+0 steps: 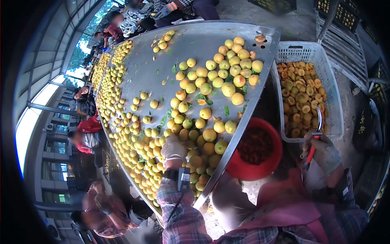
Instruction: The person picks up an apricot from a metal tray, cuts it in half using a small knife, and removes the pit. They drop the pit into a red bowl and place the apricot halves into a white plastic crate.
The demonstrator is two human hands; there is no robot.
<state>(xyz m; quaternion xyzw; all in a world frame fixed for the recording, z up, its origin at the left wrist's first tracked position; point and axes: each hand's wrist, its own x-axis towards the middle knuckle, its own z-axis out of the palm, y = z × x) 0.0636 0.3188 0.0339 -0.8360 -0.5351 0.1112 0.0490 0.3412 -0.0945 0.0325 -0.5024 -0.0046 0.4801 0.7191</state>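
Observation:
My left hand (pixel 174 149), in a pale glove, reaches into a pile of yellow-orange apricots (pixel 209 135) on the metal table. Its fingertips are hidden against the fruit, so I cannot tell whether they hold one. Off to the right, my gloved right hand (pixel 325 156) is closed around the red handle of a pitting knife (pixel 311 153). The knife's curved metal blade points up, overlapping the near end of a white crate (pixel 338 110) in this view. Halved apricots (pixel 300 91) fill much of that crate.
A red basin (pixel 277 156) of dark reddish-brown pieces stands between the table's raised metal edge (pixel 254 106) and me. Leaves lie among the fruit. Several people sit along the table's far and left sides. Dark crates (pixel 276 4) and a slatted wooden rack (pixel 345 49) stand at the upper right.

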